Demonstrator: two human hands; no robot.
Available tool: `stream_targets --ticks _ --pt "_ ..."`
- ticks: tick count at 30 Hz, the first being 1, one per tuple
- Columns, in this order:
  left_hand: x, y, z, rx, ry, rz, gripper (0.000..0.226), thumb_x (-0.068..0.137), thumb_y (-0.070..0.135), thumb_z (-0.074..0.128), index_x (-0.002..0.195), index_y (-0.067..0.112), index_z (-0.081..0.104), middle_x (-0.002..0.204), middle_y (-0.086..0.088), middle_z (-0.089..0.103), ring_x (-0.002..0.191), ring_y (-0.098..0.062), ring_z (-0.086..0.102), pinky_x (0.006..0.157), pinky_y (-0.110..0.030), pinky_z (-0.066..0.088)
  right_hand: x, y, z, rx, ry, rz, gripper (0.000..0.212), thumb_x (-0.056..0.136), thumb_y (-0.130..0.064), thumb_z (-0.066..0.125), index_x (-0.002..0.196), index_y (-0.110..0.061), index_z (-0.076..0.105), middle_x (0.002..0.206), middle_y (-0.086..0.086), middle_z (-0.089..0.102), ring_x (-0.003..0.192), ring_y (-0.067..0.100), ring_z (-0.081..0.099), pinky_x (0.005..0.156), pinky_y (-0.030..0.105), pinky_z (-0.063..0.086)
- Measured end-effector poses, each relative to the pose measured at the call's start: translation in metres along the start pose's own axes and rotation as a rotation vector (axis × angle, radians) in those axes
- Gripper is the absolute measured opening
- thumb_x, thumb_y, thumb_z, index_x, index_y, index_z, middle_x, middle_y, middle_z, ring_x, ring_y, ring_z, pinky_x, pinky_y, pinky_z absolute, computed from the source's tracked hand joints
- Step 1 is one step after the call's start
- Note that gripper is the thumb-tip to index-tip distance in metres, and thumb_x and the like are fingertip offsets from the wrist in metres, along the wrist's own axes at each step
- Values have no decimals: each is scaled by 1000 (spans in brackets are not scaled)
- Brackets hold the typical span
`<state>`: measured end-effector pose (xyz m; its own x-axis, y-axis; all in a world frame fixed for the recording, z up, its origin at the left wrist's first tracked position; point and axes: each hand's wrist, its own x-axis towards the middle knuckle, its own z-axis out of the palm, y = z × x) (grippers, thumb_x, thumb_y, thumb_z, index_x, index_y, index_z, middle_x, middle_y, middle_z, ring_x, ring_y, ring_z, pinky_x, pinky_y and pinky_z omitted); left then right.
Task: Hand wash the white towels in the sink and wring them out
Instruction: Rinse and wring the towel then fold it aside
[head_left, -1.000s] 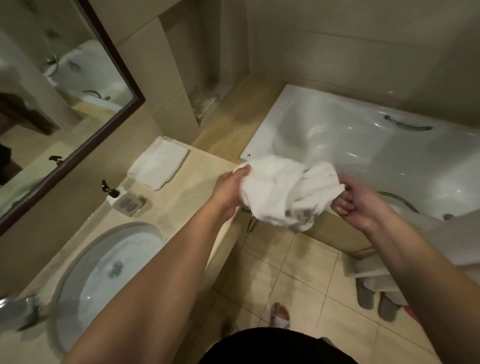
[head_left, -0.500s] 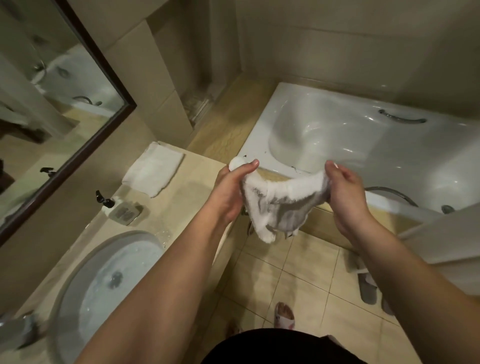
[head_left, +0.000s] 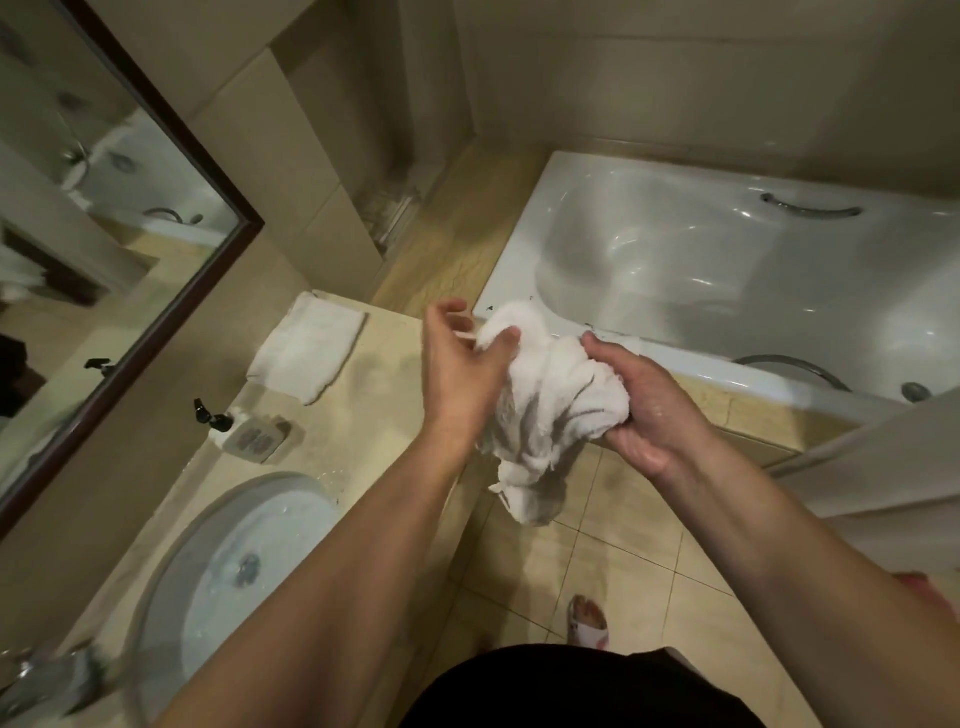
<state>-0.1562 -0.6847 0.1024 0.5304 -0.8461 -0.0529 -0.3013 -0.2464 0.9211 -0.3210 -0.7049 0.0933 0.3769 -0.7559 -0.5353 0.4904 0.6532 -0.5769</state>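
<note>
A wet, bunched white towel (head_left: 545, 410) hangs between my hands above the floor tiles, just right of the counter's edge. My left hand (head_left: 462, 369) pinches its upper end with thumb and fingers. My right hand (head_left: 649, 400) grips the bunched right side, fingers curled under it. The towel's loose tail droops below both hands. A second white towel (head_left: 306, 353) lies folded flat on the beige counter (head_left: 395, 395) near the wall. The oval sink (head_left: 228, 561) sits at the lower left with water in its bowl.
A soap dispenser (head_left: 244, 431) stands on the counter between the folded towel and the sink. The faucet (head_left: 47, 675) is at the bottom left. A white bathtub (head_left: 727, 270) runs along the right. A framed mirror (head_left: 104, 208) covers the left wall.
The towel was stretched between my hands half a second ago; now it is bunched together, my hands are closer, and its tail hangs lower.
</note>
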Motion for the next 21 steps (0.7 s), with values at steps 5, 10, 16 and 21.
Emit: stream_targets --ticks 5,10,16,21 --pt "-30 -2 7 -139 -179 230 34 85 43 74 107 19 64 95 9 65 86 -7 61 72 -19 48 -16 -6 21 -108 18 -159 32 95 -12 63 118 9 62 106 25 72 98 36 72 76 42 61" --pt "-19 2 14 -33 -216 127 43 81 34 83 118 21 66 101 10 70 91 -5 68 80 -23 57 -21 -19 22 -141 7 -182 53 99 -39 55 126 6 58 114 27 69 108 36 69 95 46 56" --pt "-5 6 21 57 -168 317 7 93 15 68 96 9 72 82 5 72 77 -6 68 77 -32 58 -19 -30 10 -184 -40 -178 54 99 -43 53 125 4 62 119 24 68 114 34 67 108 48 46" --pt "-4 21 36 -5 -233 84 27 86 37 77 100 19 63 88 5 67 82 -9 66 74 -23 54 -19 -33 8 -174 -134 -126 61 101 -45 45 135 4 54 130 25 63 124 33 61 108 44 46"
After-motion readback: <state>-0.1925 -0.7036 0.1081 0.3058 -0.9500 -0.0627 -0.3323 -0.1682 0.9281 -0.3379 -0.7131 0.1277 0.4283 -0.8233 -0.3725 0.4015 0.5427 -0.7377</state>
